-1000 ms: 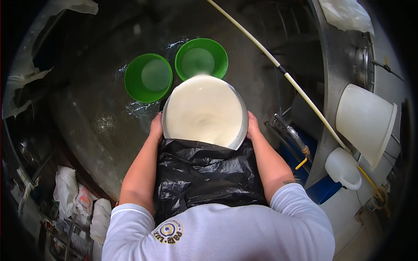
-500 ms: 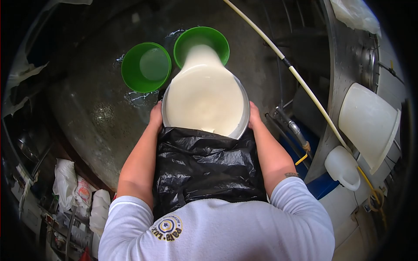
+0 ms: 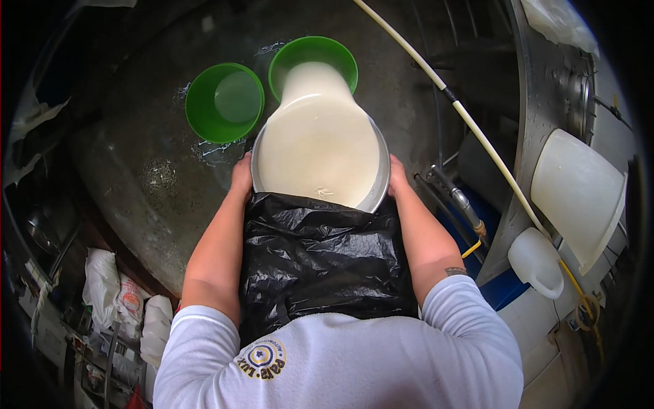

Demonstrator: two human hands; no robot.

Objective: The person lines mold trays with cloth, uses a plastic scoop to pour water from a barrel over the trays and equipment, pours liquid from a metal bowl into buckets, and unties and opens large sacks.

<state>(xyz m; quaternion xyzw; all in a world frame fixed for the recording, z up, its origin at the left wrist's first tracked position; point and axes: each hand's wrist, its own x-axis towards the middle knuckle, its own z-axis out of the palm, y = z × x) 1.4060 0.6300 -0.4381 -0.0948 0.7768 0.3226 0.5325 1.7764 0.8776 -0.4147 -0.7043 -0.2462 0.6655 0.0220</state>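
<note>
A large round metal pot (image 3: 383,178) is tilted away from me, with creamy white liquid (image 3: 320,150) flowing over its far lip. The stream falls into a green bucket (image 3: 346,53) on the floor. My left hand (image 3: 242,174) grips the pot's left side and my right hand (image 3: 397,176) its right side; the fingers of both are partly hidden by the pot. A second green bucket (image 3: 197,116) stands to the left, with pale cloudy liquid inside. The near rim of the pot meets my black plastic apron (image 3: 327,259).
Wet dark floor (image 3: 136,177) surrounds the buckets. To the right, a pale pole (image 3: 487,140) slants past a steel counter (image 3: 524,123), near a large white tub (image 3: 572,191) and a small white container (image 3: 535,262). White sacks (image 3: 102,290) stand at lower left.
More liquid pours in a wider stream over the lip. The pot and both hands have shifted slightly, and the liquid's surface near me shows small ripples.
</note>
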